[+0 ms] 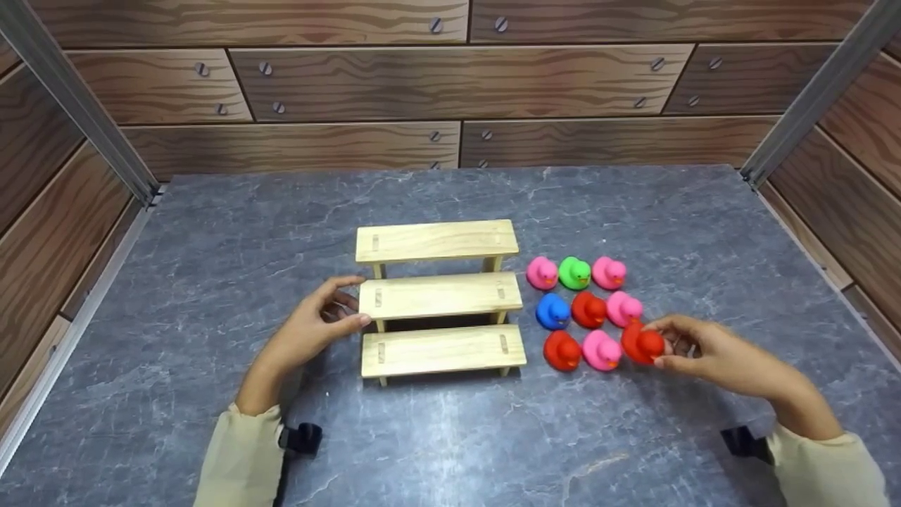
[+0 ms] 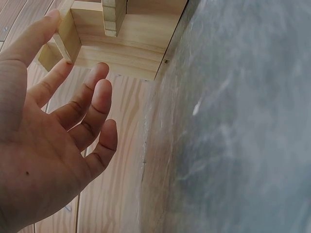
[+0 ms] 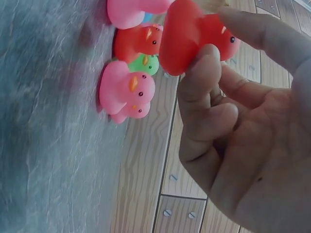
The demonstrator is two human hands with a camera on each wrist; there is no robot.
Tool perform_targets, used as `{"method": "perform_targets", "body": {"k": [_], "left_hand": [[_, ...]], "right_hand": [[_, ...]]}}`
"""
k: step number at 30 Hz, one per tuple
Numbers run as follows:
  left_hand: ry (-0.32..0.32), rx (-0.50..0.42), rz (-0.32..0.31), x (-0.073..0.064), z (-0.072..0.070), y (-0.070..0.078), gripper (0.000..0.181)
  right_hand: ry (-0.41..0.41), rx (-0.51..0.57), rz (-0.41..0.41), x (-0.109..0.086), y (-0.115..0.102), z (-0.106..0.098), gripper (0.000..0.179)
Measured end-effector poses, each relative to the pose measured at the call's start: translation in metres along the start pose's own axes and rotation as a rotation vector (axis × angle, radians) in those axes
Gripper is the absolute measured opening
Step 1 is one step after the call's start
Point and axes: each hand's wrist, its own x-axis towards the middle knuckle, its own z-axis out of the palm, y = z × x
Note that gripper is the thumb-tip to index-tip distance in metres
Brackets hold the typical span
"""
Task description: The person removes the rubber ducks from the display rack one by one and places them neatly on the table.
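My right hand (image 1: 725,352) pinches a red rubber duck (image 1: 642,343) between thumb and fingertips. In the right wrist view this red duck (image 3: 182,39) is raised off the tabletop, level with the fingertips. At the middle, a three-step wooden stand (image 1: 440,296) rests on the table. My left hand (image 1: 306,327) holds the left end of its middle step, thumb at the front edge and index finger at the back edge. The left wrist view shows the other fingers of the left hand (image 2: 63,121) spread loosely, away from the wood (image 2: 121,53).
Rubber ducks stand in rows right of the stand, among them a green duck (image 1: 575,273), a blue duck (image 1: 553,311), a red duck (image 1: 562,351) and a pink duck (image 1: 602,351). Wood-patterned walls (image 1: 457,81) enclose the grey marbled tabletop (image 1: 422,436) at the back and sides.
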Motion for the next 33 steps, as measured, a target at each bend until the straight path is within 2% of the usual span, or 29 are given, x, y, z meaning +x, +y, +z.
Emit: {"method": "perform_targets", "body": {"k": [11, 21, 33], "left_hand": [[0.006, -0.003, 0.004, 0.0, 0.0, 0.0, 0.056], [0.006, 0.003, -0.003, 0.0, 0.0, -0.002, 0.058], [0.007, 0.004, 0.007, 0.001, 0.0, -0.002, 0.057]], "right_hand": [[-0.04, -0.024, 0.031, 0.001, 0.013, -0.002, 0.036], [-0.076, 0.014, 0.031, 0.005, 0.023, 0.001, 0.035], [-0.108, 0.048, 0.072, 0.008, 0.03, 0.005, 0.037]]}}
